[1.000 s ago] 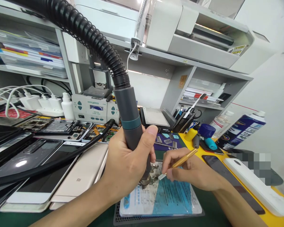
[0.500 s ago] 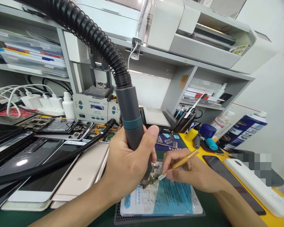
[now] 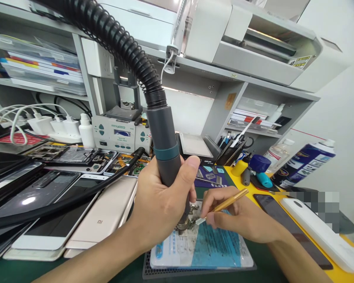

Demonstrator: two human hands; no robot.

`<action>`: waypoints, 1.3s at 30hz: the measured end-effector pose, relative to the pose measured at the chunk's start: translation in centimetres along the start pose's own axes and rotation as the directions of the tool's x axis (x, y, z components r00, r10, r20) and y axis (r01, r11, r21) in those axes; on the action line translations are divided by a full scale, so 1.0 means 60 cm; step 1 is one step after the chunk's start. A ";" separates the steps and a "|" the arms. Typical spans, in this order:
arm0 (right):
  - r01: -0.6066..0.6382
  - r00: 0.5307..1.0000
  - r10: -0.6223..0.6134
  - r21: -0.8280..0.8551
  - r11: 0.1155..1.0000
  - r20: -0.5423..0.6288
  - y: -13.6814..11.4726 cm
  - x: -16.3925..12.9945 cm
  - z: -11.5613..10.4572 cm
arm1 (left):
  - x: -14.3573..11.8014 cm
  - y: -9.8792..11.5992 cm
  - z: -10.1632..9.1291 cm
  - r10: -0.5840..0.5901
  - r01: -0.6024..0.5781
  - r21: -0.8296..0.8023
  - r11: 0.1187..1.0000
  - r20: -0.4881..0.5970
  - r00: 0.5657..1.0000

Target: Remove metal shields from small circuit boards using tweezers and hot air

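Note:
My left hand (image 3: 165, 196) is wrapped round the dark grey handle of a hot air gun (image 3: 166, 137). Its nozzle points down at a small circuit board (image 3: 192, 220), partly hidden behind the hand. In my right hand (image 3: 230, 216) is a slim gold-handled scraper (image 3: 228, 200), pinched between thumb and fingers. The pale flat blade of the scraper reaches the board's right side, close to the nozzle; whether it touches I cannot tell. Beneath the board lies a blue and white plastic-covered pad (image 3: 218, 247), on a dark perforated mat (image 3: 200, 272).
Several phones (image 3: 102, 220) and a black cable (image 3: 76, 204) cover the left side. Behind stands the grey hot air station (image 3: 122, 133). To the right are a spray can (image 3: 305, 163), a yellow bottle (image 3: 239, 168), a dark phone (image 3: 292, 232) and a white slab-like object (image 3: 321, 236).
Both hands keep their grips in nearly the same place. The scraper's blade has shifted very slightly left towards the nozzle, and the whole view has moved a little.

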State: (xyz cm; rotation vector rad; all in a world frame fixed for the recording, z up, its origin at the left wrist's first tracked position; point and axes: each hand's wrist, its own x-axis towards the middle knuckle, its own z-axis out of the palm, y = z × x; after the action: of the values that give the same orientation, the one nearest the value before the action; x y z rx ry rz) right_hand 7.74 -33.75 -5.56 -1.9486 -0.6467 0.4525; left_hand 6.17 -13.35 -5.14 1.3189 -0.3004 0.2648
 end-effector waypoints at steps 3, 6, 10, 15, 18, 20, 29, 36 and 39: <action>-0.003 1.000 0.003 -0.003 1.000 0.000 0.000 0.000 0.001 | 0.000 -0.001 0.000 0.009 -0.009 0.002 1.000 -0.004 1.000; 0.000 1.000 0.000 0.000 1.000 0.003 0.001 0.001 0.001 | -0.001 -0.001 0.000 -0.002 0.002 -0.017 1.000 -0.010 1.000; 0.003 1.000 -0.003 0.018 1.000 -0.003 0.002 0.000 -0.001 | -0.001 -0.001 0.000 -0.004 0.004 -0.015 1.000 -0.009 1.000; 0.003 1.000 -0.004 0.031 1.000 0.008 0.004 0.000 -0.005 | 0.000 -0.001 0.000 0.014 -0.014 -0.001 1.000 -0.010 1.000; 0.004 1.000 -0.004 0.023 1.000 0.002 0.005 0.001 -0.005 | 0.000 -0.001 0.000 0.020 -0.020 0.006 1.000 -0.007 1.000; 0.009 1.000 -0.009 0.021 1.000 -0.002 0.005 0.002 -0.005 | -0.001 -0.001 -0.001 0.016 -0.016 0.006 1.000 -0.004 1.000; 0.014 1.000 -0.013 0.059 0.998 -0.023 0.009 0.000 -0.007 | -0.001 -0.001 -0.001 0.004 -0.004 -0.010 1.000 -0.003 1.000; -0.049 0.997 0.055 0.106 0.993 -0.057 0.009 0.002 -0.003 | 0.000 -0.001 0.000 0.009 -0.009 0.006 1.000 -0.006 1.000; -0.051 0.997 0.058 0.111 0.992 -0.059 0.009 0.002 -0.002 | -0.001 -0.002 -0.001 0.006 -0.006 0.010 1.000 -0.009 1.000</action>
State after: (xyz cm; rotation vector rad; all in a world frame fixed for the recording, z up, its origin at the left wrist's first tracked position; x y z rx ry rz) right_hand 8.05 -33.96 -6.02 -1.8725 -0.5189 0.4500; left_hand 6.13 -13.30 -5.28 1.3265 -0.2961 0.2779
